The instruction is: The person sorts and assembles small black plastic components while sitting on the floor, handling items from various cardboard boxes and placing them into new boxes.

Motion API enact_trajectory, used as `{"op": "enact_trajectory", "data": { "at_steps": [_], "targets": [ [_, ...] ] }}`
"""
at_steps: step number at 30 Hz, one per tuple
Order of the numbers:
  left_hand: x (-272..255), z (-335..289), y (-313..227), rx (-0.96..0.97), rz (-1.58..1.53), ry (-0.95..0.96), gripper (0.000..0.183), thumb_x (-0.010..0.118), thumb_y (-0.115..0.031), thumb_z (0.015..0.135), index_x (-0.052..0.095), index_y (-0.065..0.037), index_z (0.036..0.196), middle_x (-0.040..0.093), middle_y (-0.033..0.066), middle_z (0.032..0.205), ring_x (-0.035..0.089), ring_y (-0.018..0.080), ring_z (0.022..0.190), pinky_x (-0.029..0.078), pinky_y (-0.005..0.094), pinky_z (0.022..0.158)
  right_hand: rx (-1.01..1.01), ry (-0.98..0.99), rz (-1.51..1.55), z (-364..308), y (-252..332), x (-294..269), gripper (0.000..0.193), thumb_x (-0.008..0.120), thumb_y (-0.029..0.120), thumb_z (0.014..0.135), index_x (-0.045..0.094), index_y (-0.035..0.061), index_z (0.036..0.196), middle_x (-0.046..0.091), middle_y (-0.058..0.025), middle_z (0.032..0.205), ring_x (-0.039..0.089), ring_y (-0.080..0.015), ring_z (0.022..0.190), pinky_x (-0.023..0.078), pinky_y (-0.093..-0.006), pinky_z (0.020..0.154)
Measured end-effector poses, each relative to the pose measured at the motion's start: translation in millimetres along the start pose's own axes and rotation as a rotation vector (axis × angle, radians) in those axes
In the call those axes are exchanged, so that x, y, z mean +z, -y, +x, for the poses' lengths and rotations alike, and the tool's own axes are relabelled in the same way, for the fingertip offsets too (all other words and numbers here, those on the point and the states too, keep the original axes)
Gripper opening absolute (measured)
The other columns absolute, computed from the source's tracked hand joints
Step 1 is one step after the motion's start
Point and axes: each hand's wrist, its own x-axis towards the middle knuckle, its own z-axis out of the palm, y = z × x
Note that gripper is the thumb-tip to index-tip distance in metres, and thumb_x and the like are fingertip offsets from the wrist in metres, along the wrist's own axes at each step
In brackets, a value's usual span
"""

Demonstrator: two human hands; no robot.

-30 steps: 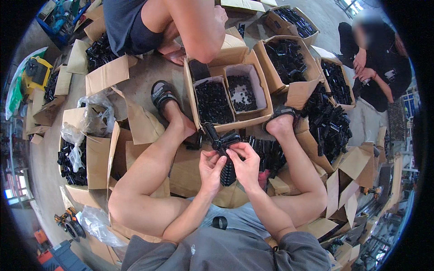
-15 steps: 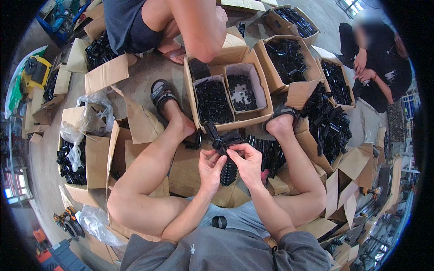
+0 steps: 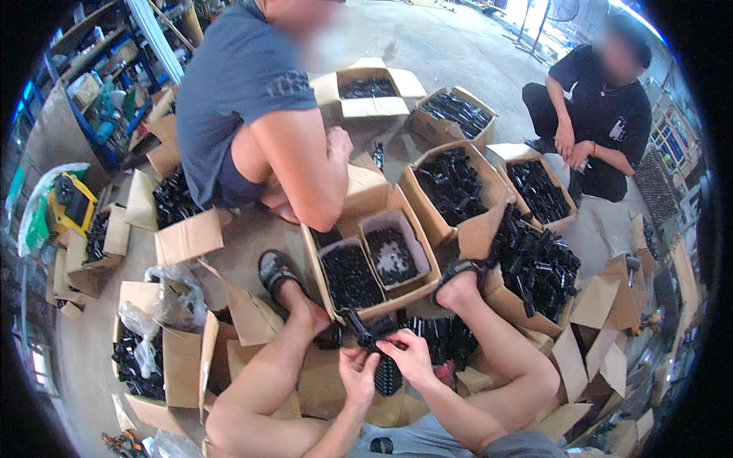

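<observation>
My left hand is closed on a black plastic part with a long arm that points away from me. My right hand pinches the same part from the other side, thumb and fingertips meeting near its middle. Exactly what the fingertips press on is too small to make out. Between my legs, just below the hands, lies a row of ribbed black pieces. Beyond the hands stands an open cardboard box with two smaller boxes inside, both holding small black pieces.
Several open cartons hold black parts, among them one at right. A loose heap of black parts lies beside my right leg. One person squats ahead on the left; another sits at far right. Plastic bags lie over a carton at left.
The view has tilted up, so hands and boxes sit lower in the picture and more of the floor and both people shows. Both hands still hold the black part.
</observation>
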Motion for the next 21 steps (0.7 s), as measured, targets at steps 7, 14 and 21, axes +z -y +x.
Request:
{"op": "enact_trajectory", "data": {
  "at_steps": [7, 14, 21],
  "targets": [
    [-8.2, -1.4, -6.3, 0.008, -0.072, 0.014, 0.039, 0.070, 0.010, 0.088, 0.040, -0.008, 0.105, 0.059, 0.0068, 0.102, 0.062, 0.0134, 0.097, 0.053, 0.0270, 0.086, -0.037, -0.029, -0.100, -4.6, 11.2, 12.1, 0.020, 0.080, 0.019, 0.083, 0.077, 0.0017, 0.093, 0.068, -0.0096, 0.093, 0.067, -0.0208, 0.082, 0.053, -0.0319, 0.072],
    [-6.8, -8.3, -6.6, 0.006, 0.003, 0.052, 0.036, 0.068, 0.011, 0.089, 0.042, -0.008, 0.105, 0.060, 0.0082, 0.107, 0.063, 0.0160, 0.102, 0.054, 0.0309, 0.091, -0.164, -0.075, -0.131, -14.3, 5.9, 6.3, 0.015, 0.077, 0.015, 0.084, 0.077, 0.0023, 0.091, 0.071, -0.0123, 0.092, 0.069, -0.0288, 0.089, 0.054, -0.0373, 0.081],
    [-3.2, -6.6, -3.0, -0.057, -0.059, 0.059, 0.035, 0.066, 0.011, 0.090, 0.042, -0.007, 0.106, 0.063, 0.0105, 0.110, 0.063, 0.0155, 0.102, 0.054, 0.0295, 0.090, -0.164, -0.088, 0.016, -12.6, 7.0, 3.4, 0.014, 0.078, 0.011, 0.083, 0.076, 0.0003, 0.092, 0.070, -0.0122, 0.091, 0.069, -0.0225, 0.088, 0.053, -0.0321, 0.079]
  ]
}}
